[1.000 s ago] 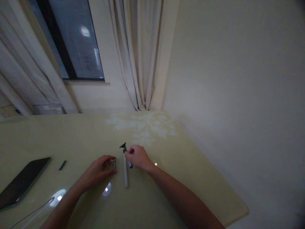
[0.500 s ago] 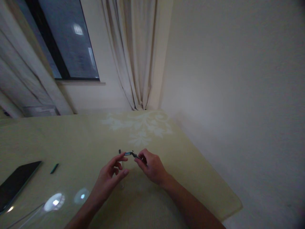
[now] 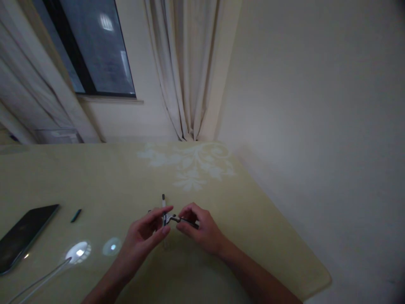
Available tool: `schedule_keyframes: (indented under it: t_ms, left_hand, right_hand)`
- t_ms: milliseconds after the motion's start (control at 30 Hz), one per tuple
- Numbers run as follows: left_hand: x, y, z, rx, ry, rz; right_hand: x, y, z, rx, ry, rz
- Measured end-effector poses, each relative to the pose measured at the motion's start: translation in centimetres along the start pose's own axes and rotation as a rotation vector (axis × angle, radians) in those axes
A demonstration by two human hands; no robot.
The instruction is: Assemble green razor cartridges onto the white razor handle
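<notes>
A small, slim dark-and-silver object with a bent middle (image 3: pixel 172 218) spans the gap between my two hands, just above the table; its exact kind is too small to make out. My right hand (image 3: pixel 202 228) pinches its dark end between thumb and fingers. With the thumb and fingertips of my left hand (image 3: pixel 142 236) I pinch its other end. Behind the left fingertips lies a thin white stick with a dark tip (image 3: pixel 163 197), partly covered by the hand.
On the left of the pale table (image 3: pixel 104 181) rest a black tablet-like device (image 3: pixel 28 236) and a small dark green strip (image 3: pixel 76 215). A white cable (image 3: pixel 44 278) runs along the lower left. The wall (image 3: pixel 300 126) borders the table's right side; curtains (image 3: pixel 186 71) hang behind.
My left thumb and fingers have closed in on the object's end. The object now sits lower and its left part has turned more upright. The view has shifted slightly.
</notes>
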State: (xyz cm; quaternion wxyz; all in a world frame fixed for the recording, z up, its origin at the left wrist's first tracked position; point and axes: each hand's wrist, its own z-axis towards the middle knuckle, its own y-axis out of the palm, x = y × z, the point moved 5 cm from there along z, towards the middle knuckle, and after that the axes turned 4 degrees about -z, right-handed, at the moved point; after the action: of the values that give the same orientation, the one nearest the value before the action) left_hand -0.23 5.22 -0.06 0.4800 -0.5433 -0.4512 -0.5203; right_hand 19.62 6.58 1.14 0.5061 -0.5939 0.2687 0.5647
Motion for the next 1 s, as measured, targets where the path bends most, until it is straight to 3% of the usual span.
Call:
schedule_keyframes:
  t_ms: [133, 300, 500, 667, 1000]
  left_hand:
    - [0.4, 0.5, -0.4, -0.247, -0.036, -0.023]
    - [-0.3, 0.8, -0.7, -0.347, -0.018, -0.049]
    - [-1.4, 0.7, -0.5, -0.287, 0.058, -0.101]
    - [-0.7, 0.9, -0.4, -0.354, 0.126, -0.179]
    - [0.1, 1.3, -0.3, -0.346, 0.178, -0.227]
  right_hand:
    - [-0.3, 1.2, -0.4, -0.283, 0.117, 0.326]
    - [-1.1, 1.4, -1.3, -0.512, 0.191, 0.423]
    - [-0.8, 1.6, -1.5, -0.445, 0.171, 0.492]
    - [-0.2, 2.1, -1.5, -0.432, 0.133, 0.506]
    - [-1.0, 1.8, -1.5, -0.393, 0.118, 0.498]
